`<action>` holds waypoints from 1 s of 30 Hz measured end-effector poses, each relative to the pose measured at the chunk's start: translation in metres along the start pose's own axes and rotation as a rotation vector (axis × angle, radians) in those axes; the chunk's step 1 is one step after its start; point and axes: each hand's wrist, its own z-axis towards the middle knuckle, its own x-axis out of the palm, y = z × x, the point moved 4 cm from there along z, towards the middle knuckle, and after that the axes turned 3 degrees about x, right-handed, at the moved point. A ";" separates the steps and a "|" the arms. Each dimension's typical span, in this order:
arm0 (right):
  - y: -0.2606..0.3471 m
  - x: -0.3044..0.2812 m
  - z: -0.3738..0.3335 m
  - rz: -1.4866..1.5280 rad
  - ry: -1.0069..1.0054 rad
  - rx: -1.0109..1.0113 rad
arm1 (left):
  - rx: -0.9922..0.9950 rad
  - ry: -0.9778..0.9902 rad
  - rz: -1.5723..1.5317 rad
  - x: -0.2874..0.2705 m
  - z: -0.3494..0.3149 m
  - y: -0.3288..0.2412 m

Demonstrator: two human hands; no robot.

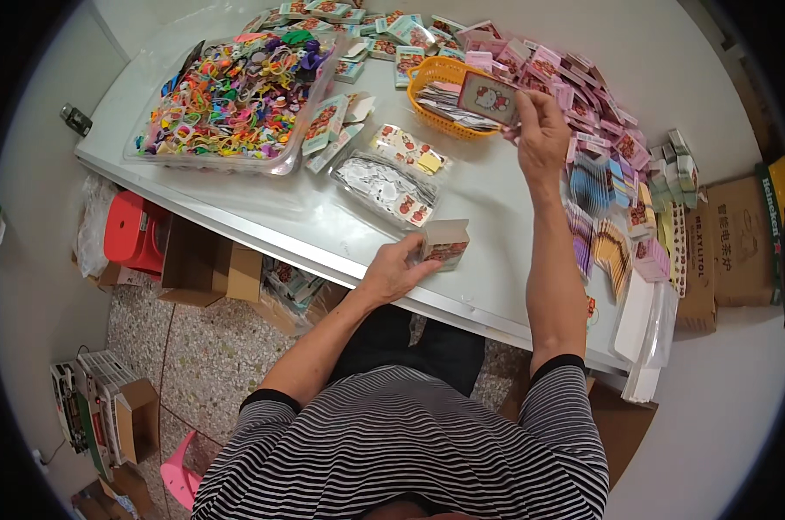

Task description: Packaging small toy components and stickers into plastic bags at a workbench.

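My left hand (394,273) is closed around a small open-topped card box (445,251) with a pale inside and a red picture, at the table's near edge. Raised over the yellow basket (417,102), my right hand (541,130) pinches a picture card (489,95) showing a white cat figure. Stacked packets or cards (449,101) lie inside the basket. Between the basket and my left hand sits a clear tray (382,188) of black-and-white packets. Beside it, nearer the basket, is another batch of red-patterned cards (407,145) with a yellow piece on it.
A big clear bin (236,104) of colourful small trinkets stands at the left. Pink boxes (574,82) and mint-green boxes (410,61) are heaped along the back. Fanned card stacks (592,204) lie at the right, near brown cartons (730,243). A red stool (131,232) is under the table.
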 end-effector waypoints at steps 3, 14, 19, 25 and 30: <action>0.027 -0.029 -0.032 0.183 0.128 0.104 | -0.021 0.027 -0.057 -0.001 0.000 0.009; 0.047 -0.044 -0.109 -0.165 0.598 0.121 | -0.095 0.150 -0.343 0.000 0.004 -0.001; 0.057 -0.043 -0.105 -0.310 0.651 -0.011 | -0.119 0.188 -0.146 0.000 0.003 -0.006; 0.070 -0.036 -0.094 -0.431 0.806 0.040 | -0.074 0.143 -0.218 0.000 0.000 -0.004; 0.064 -0.020 -0.099 -0.452 0.851 0.043 | -0.108 0.157 -0.250 0.000 0.001 -0.004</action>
